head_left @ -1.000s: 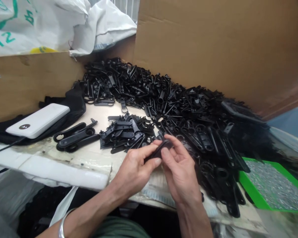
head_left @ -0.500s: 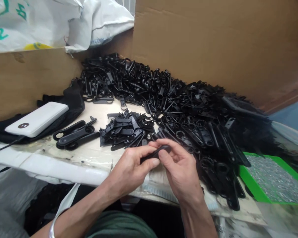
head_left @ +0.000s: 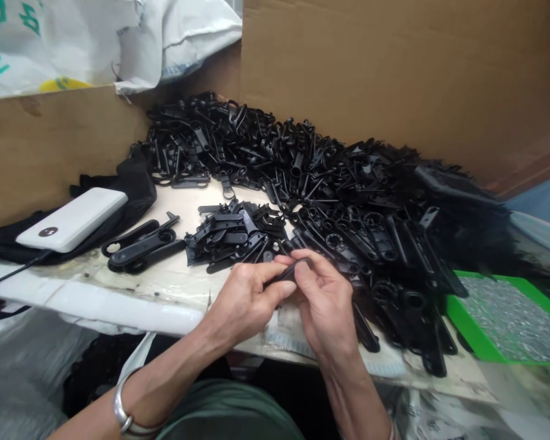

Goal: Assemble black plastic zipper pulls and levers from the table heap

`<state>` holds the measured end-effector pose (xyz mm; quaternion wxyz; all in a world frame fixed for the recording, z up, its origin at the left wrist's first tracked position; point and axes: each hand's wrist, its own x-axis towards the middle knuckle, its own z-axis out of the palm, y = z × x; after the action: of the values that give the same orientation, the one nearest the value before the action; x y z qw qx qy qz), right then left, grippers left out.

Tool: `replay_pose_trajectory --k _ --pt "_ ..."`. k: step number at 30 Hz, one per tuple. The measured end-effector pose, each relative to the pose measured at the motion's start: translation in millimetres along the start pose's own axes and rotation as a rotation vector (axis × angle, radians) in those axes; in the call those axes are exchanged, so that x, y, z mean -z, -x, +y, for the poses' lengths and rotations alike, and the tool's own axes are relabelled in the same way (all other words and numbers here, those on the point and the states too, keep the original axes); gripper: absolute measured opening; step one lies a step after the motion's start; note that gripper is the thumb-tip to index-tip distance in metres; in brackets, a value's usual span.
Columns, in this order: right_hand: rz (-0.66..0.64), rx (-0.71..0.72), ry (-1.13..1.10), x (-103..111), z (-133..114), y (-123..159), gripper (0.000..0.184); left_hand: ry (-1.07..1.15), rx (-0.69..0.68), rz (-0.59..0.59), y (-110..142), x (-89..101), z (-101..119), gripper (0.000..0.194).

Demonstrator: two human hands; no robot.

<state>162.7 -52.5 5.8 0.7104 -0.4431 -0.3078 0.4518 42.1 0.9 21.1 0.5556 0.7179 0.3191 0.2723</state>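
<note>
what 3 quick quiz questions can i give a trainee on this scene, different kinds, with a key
1. Multiple choice: which hand grips the black part held up in front?
a) only the left
b) only the right
c) both

2. True or false: the white device lies to the right of the green tray.

3. Open: what lies in the green tray?

Key
1. c: the left hand and the right hand both grip it.
2. False: the white device is at the far left, the tray at the right.
3. Many small silvery pieces, too small to make out singly.
</note>
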Motion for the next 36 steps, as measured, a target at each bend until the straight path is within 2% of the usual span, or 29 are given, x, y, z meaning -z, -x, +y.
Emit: replay_pose_trajectory --k 5,8,11,14,17,20,23,25,29,33,36 --pt "0.037 -0.004 -0.131 -5.7 -1.7 -4.9 0.019 0.193 -0.064 0.073 -4.2 -3.8 0.6 0.021" --pt "0.036 0.022 -0.166 -5.5 -0.2 -3.8 0.015 0.28 -0.014 0.15 -4.7 -2.4 -1.0 0.019" --pt "0.076 0.045 0.02 2.1 1.4 0.7 0.017 0.357 0.043 0.257 -3.7 0.0 -2.0 0.019" --pt "0.127 0.042 0.23 11.0 2.5 5.4 0.024 0.437 0.031 0.347 -2.6 -0.7 -1.4 0.025" --pt "0.197 0.075 0.251 11.3 4.6 8.8 0.025 0.615 0.029 0.383 -2.8 -5.9 -1.3 0.037" --pt "0.249 0.094 0.118 2.6 8.4 11.2 0.024 0.782 0.056 0.35 -4.0 -12.4 -1.8 0.048" --pt "0.214 0.034 -0.006 -6.1 12.6 12.9 0.021 0.87 0.072 0.222 -5.6 -16.3 -1.0 0.036" --pt "0.184 -0.002 -0.002 -7.7 14.6 14.2 0.021 0.938 0.092 0.147 -6.5 -17.2 -0.3 0.028" --pt "0.138 -0.071 0.25 0.7 11.4 18.1 0.028 0.965 0.147 0.135 -7.9 -16.4 -1.3 0.027" --pt "0.035 -0.137 0.712 14.8 -5.7 20.5 0.03 0.718 0.105 0.163 -7.7 -14.5 -4.2 0.017" --pt "0.129 0.019 0.884 20.0 -18.6 17.0 0.023 0.551 0.052 0.128 -6.5 -12.9 -4.7 0.014"
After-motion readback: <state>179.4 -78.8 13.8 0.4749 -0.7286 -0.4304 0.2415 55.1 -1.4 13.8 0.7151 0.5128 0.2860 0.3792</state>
